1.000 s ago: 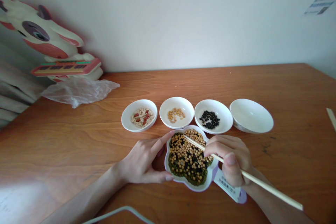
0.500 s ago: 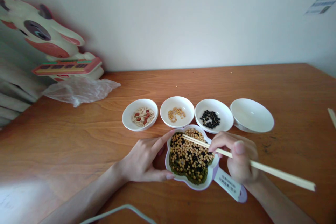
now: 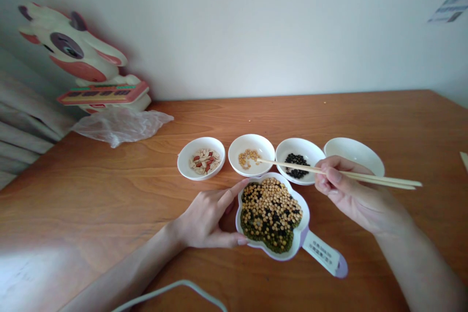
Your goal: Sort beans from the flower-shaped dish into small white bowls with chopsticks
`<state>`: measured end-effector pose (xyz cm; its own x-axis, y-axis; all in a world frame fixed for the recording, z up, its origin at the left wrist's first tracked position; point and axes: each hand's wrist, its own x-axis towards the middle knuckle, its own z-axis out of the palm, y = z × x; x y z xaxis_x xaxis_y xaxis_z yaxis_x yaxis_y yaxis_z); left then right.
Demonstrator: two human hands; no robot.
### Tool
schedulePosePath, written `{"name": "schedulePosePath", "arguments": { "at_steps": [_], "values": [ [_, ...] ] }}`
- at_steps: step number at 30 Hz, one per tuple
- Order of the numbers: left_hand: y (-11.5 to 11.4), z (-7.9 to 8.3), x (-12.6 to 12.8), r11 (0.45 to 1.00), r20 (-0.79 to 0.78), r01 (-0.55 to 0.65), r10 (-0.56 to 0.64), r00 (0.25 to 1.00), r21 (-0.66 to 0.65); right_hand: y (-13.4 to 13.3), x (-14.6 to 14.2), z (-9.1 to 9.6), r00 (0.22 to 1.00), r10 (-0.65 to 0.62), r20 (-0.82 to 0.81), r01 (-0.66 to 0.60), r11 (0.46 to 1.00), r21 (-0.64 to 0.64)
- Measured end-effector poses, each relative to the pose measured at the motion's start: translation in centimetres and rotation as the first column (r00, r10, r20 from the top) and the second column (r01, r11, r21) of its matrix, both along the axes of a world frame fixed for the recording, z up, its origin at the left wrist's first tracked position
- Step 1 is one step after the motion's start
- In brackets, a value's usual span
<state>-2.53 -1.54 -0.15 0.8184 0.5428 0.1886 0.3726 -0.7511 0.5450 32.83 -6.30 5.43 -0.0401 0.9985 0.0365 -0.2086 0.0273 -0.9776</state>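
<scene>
My left hand grips the left rim of a white and lilac handled dish, thumb below and forefinger above. The dish holds mixed yellow soybeans, black beans and small green beans. My right hand is closed around a pair of wooden chopsticks. Their tips reach over the white bowl of yellow beans; whether a bean is between them I cannot tell. The chopsticks cross above a bowl of black beans. Partly behind my right hand stands a fourth white bowl.
At the row's left end is a white bowl of peanuts. A cow-shaped toy keyboard and a clear plastic bag lie at the back left. A pale cable curves along the near edge of the wooden table.
My right hand has lifted the chopsticks out of the dish, moving their tips up to the yellow-bean bowl. My left hand keeps its hold on the dish. The view has shifted slightly.
</scene>
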Motion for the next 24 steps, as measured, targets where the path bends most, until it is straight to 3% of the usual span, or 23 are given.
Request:
{"name": "schedulePosePath", "arguments": {
  "at_steps": [5,9,12,18,24],
  "values": [
    [0.0,0.2,0.1,1.000,0.006,-0.021,0.021,1.000,-0.004,0.2,-0.2,0.1,0.999,-0.006,-0.031,0.007,1.000,0.009],
    [0.0,0.7,0.3,0.992,-0.014,-0.083,0.082,0.997,-0.098,0.2,-0.9,0.4,0.999,-0.016,-0.049,0.019,0.998,0.067],
    [0.0,0.8,0.5,0.987,-0.001,-0.087,0.088,0.996,-0.132,-0.1,-1.1,0.4,0.999,-0.020,0.027,0.016,0.992,0.123],
    [0.4,0.3,0.3,0.988,0.025,-0.056,0.060,0.998,-0.141,-0.6,-1.6,-0.1,0.969,0.007,0.246,-0.034,0.994,0.107],
    [0.4,0.1,0.2,0.992,0.061,-0.041,0.048,0.997,-0.121,-1.1,-1.9,-0.9,0.950,0.087,0.298,-0.123,0.987,0.104]
  ]
}}
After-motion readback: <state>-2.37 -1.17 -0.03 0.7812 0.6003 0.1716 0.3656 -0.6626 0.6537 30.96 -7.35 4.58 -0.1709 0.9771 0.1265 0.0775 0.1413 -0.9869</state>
